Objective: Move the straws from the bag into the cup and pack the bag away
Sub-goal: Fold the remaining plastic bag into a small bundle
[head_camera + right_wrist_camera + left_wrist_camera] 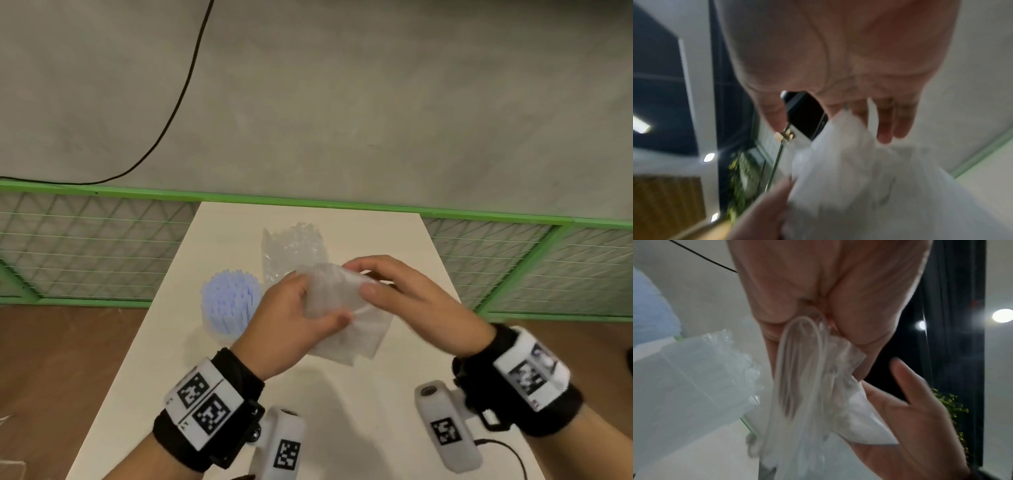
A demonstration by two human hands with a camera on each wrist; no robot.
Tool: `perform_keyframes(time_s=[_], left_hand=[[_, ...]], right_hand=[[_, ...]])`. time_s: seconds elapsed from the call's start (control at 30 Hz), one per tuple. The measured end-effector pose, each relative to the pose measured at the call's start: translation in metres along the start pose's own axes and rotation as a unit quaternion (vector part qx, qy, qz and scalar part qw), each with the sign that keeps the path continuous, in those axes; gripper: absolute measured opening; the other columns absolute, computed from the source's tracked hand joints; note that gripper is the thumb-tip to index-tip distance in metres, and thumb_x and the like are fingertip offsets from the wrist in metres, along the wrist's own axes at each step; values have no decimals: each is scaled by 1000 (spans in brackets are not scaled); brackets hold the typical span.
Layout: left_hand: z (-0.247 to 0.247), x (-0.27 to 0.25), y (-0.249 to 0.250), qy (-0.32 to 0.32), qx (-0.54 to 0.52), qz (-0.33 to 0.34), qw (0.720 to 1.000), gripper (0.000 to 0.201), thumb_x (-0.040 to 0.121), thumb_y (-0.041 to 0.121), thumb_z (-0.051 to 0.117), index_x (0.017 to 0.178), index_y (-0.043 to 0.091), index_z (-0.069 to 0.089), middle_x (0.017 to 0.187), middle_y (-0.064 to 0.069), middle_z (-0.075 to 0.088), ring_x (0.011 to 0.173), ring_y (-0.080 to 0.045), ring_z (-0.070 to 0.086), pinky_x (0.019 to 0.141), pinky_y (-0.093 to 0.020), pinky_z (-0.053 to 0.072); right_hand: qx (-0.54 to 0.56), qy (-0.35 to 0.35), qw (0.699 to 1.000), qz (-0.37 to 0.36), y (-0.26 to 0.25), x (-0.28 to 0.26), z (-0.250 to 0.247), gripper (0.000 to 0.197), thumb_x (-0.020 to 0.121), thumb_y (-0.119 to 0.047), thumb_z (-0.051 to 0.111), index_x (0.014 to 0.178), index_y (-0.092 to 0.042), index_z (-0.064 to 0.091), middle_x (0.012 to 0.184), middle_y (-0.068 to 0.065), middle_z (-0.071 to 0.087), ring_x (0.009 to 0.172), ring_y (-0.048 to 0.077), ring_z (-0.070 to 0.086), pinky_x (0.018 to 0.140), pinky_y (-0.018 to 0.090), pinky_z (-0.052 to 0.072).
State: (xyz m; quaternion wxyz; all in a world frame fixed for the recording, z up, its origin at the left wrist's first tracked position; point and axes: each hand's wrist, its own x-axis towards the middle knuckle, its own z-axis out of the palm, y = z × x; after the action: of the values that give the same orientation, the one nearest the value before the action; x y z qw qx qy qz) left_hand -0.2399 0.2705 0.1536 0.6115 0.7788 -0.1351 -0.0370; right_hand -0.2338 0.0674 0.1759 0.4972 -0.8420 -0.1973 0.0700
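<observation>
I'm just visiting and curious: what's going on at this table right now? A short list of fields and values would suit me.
Setting: pale rectangular table, green mesh fence behind
Straws: pale blue plastic straws standing bunched in a clear cup, left of the hands
Left hand: grips the crumpled clear plastic bag
Right hand: fingers curled on the same bag from the other side
Bag: held above the table, looks empty
Other item: second clear crinkled plastic packet farther back
Left to do: pack the bag away

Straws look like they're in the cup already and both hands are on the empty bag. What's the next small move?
Probably fold the bag over once more: the straws already stand in the cup, and the left hand and right hand hold the bag only loosely rolled above the table.
</observation>
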Motion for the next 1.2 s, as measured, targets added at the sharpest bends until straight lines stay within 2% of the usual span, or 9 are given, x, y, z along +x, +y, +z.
perform_keyframes(time_s=[0.13, 0.33, 0.47, 0.67, 0.73, 0.83, 1.0, 1.1, 1.2], left_hand=[[12, -1, 0, 58, 18, 14, 998, 29, 65, 40, 83, 86, 32, 64, 91, 12, 61, 84, -2, 61, 70, -23, 51], [9, -3, -3, 78, -8, 20, 997, 45, 59, 44, 87, 97, 32, 65, 104, 10, 63, 96, -1, 60, 83, -23, 52], [8, -2, -3, 16, -86, 20, 996, 41, 66, 29, 86, 100, 29, 62, 103, 1, 68, 99, -21, 66, 85, -50, 56], [8, -1, -1, 33, -114, 52, 992, 39, 72, 14, 82, 100, 22, 57, 102, -1, 67, 96, -23, 66, 81, -43, 58], [11, -2, 0, 47, -122, 67, 989, 42, 72, 8, 82, 100, 26, 56, 103, 3, 65, 97, -19, 65, 79, -33, 58], [13, -3, 0, 56, -166, 88, 981, 60, 70, -1, 80, 107, 35, 48, 114, -8, 58, 98, -26, 66, 75, -38, 60], [6, -2, -3, -2, -159, 65, 985, 72, 64, 7, 89, 119, 32, 50, 110, -14, 61, 91, -29, 68, 72, -46, 60], [-9, 0, 3, -113, -181, -2, 977, 48, 61, 37, 85, 98, 18, 60, 78, 0, 60, 71, -14, 60, 65, -25, 51], [-14, 5, 4, -189, -110, -39, 975, 51, 69, 40, 79, 100, 12, 48, 86, -4, 62, 70, -16, 61, 66, -29, 50]], right_hand=[[-205, 187, 959, -64, 6, 5, 36, 43, 94, -55, 36, 91, -17, 56, 87, -5, 55, 85, 13, 51, 77, 30, 40], [-348, 203, 910, -97, 2, 7, 28, 39, 96, -55, 36, 75, -23, 43, 68, -12, 44, 67, 14, 41, 65, 34, 32], [-233, 139, 957, -100, 2, 14, 17, 43, 92, -58, 40, 72, -20, 48, 63, -7, 52, 62, 13, 47, 59, 30, 36], [-21, 243, 970, -1, 11, 20, 29, 41, 89, -65, 48, 97, -26, 56, 97, -7, 61, 91, 8, 58, 81, 27, 44], [219, 199, 949, 105, 4, 17, 36, 52, 86, -69, 46, 105, -23, 61, 103, -3, 67, 91, 4, 66, 82, 33, 51], [372, 125, 901, 185, -1, 13, 40, 76, 75, -72, 45, 112, -8, 67, 106, 16, 73, 99, 29, 71, 88, 46, 55], [158, 275, 948, 11, 11, 18, 32, 53, 77, -64, 61, 75, -12, 51, 69, -3, 54, 64, 14, 51, 61, 34, 43], [-7, 231, 972, -54, 10, 13, 17, 41, 75, -59, 64, 75, -20, 53, 64, -1, 56, 57, 9, 48, 52, 25, 40], [-113, 166, 975, -97, 2, 13, 11, 41, 73, -58, 69, 74, -19, 54, 63, 3, 57, 53, 11, 47, 48, 21, 37]])
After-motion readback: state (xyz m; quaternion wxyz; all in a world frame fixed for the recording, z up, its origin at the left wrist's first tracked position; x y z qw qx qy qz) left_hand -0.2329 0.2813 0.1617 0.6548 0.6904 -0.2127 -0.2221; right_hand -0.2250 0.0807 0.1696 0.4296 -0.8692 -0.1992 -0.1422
